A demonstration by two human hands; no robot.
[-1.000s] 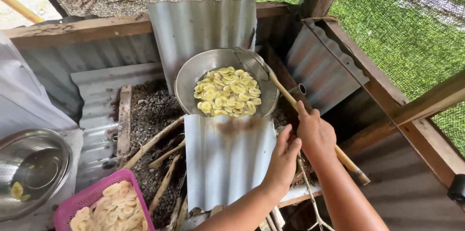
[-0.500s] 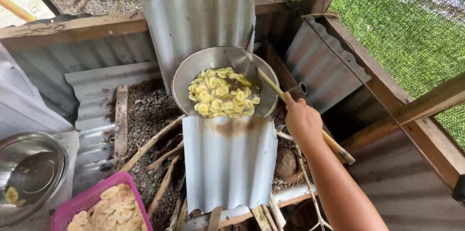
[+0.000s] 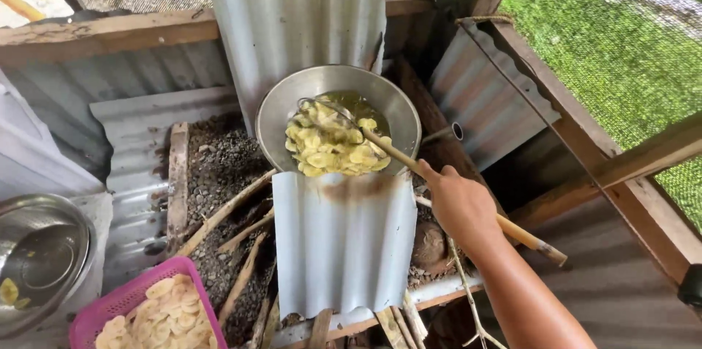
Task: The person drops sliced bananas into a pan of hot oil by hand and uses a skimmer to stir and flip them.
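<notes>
My right hand (image 3: 459, 206) is closed around the bamboo handle (image 3: 468, 199) of the skimmer (image 3: 330, 116), alone now: a second ago my left hand gripped it too, and it has since dropped out of sight. Beyond my knuckles the handle slants up over the corrugated sheet (image 3: 344, 243) into the wok (image 3: 292, 104). The yellow slices (image 3: 333, 148), earlier spread across the pan, now sit heaped toward its near edge.

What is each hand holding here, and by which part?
The right hand grips the long wooden handle of a skimmer partway along, its wire head in the chips in the wok. The left hand is out of view.
</notes>
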